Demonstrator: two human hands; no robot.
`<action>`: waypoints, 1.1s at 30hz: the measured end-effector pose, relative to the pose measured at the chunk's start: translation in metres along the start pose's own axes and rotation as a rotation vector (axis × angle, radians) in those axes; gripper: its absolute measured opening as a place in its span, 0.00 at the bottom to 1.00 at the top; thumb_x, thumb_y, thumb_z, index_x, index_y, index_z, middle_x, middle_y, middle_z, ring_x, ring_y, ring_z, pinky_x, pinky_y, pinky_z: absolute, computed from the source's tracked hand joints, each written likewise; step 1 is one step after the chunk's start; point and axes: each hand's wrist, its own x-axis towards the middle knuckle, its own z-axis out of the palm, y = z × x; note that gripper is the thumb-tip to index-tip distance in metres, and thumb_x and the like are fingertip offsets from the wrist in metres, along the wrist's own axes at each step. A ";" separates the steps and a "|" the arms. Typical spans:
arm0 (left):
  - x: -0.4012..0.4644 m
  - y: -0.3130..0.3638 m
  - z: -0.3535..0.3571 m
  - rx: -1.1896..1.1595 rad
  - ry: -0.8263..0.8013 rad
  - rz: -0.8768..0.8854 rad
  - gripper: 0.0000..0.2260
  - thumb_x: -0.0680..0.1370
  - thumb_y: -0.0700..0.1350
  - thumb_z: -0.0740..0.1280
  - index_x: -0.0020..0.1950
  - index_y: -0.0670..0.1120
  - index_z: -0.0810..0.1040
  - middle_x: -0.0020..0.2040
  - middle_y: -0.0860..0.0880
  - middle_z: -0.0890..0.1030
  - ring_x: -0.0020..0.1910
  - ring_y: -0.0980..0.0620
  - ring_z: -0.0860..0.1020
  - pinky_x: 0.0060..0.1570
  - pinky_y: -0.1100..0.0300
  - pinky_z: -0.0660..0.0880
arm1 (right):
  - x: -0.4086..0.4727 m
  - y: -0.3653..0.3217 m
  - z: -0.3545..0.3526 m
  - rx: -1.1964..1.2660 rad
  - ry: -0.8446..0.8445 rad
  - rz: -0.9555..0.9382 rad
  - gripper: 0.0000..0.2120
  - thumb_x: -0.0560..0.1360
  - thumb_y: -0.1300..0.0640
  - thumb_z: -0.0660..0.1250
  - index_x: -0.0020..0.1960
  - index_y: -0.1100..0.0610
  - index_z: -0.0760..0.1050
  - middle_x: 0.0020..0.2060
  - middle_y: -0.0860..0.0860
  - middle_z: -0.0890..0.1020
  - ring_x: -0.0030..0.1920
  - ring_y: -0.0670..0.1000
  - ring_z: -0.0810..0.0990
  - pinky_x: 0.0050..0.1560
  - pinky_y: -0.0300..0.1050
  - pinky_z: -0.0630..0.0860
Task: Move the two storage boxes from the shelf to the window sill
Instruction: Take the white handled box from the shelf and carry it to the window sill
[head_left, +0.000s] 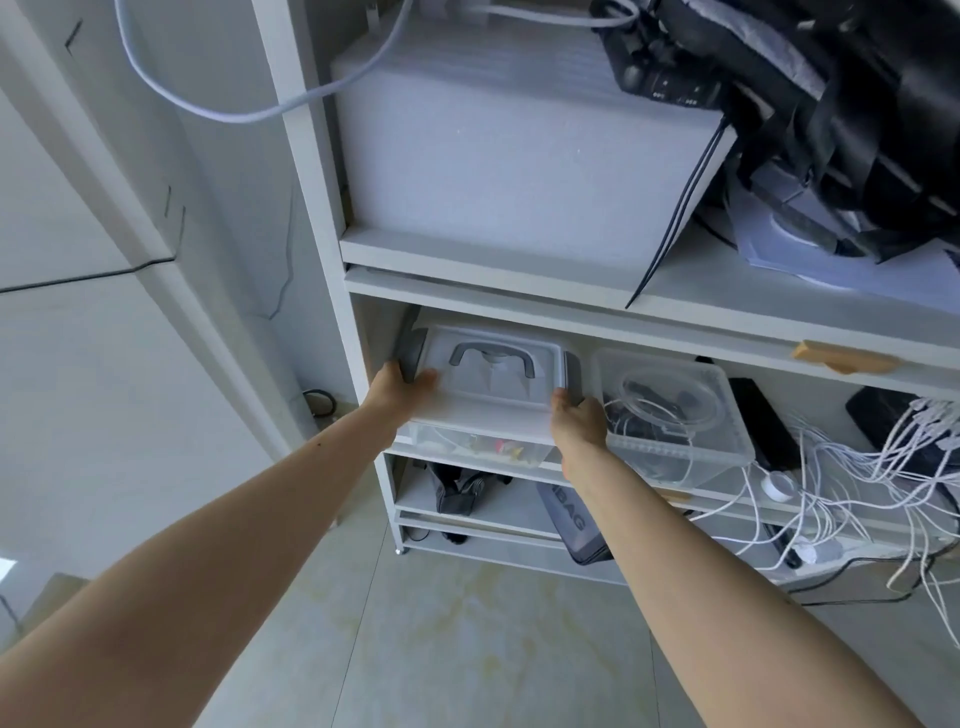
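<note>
A translucent storage box with a grey carry handle (488, 387) sits at the left end of the middle level of the white shelf (519, 312). My left hand (397, 387) grips its left side at the grey latch. My right hand (579, 415) holds its right front corner. The box's front edge sticks out a little past the shelf board. Beside it on the right stands a second clear storage box (675, 415) with cables and a round container inside. No window sill is in view.
A large white foam box (519, 150) fills the level above, beside a black bag (831, 114). White cables (857, 467) spill over the shelf's right side. A grey bag (576, 525) and dark items lie on the lower levels. Pale tiled floor (467, 649) spreads below.
</note>
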 end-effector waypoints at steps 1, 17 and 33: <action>-0.002 -0.004 -0.001 -0.002 0.010 0.006 0.21 0.77 0.53 0.64 0.63 0.40 0.71 0.54 0.43 0.75 0.48 0.45 0.72 0.46 0.55 0.69 | -0.001 0.002 0.000 -0.005 0.007 -0.002 0.22 0.81 0.50 0.57 0.65 0.67 0.69 0.63 0.63 0.76 0.62 0.62 0.76 0.52 0.49 0.70; -0.128 -0.085 -0.017 -0.348 0.102 0.099 0.14 0.73 0.47 0.70 0.58 0.46 0.79 0.47 0.48 0.81 0.44 0.50 0.77 0.47 0.57 0.75 | -0.086 0.073 -0.026 0.108 0.014 -0.063 0.16 0.78 0.54 0.62 0.59 0.65 0.73 0.54 0.61 0.81 0.46 0.55 0.75 0.48 0.47 0.70; -0.213 -0.205 -0.130 -0.486 0.348 0.001 0.17 0.74 0.49 0.68 0.62 0.46 0.78 0.53 0.49 0.80 0.46 0.52 0.75 0.41 0.64 0.70 | -0.207 0.104 0.064 -0.060 -0.255 -0.154 0.19 0.75 0.52 0.63 0.60 0.63 0.72 0.54 0.57 0.80 0.48 0.57 0.77 0.51 0.50 0.76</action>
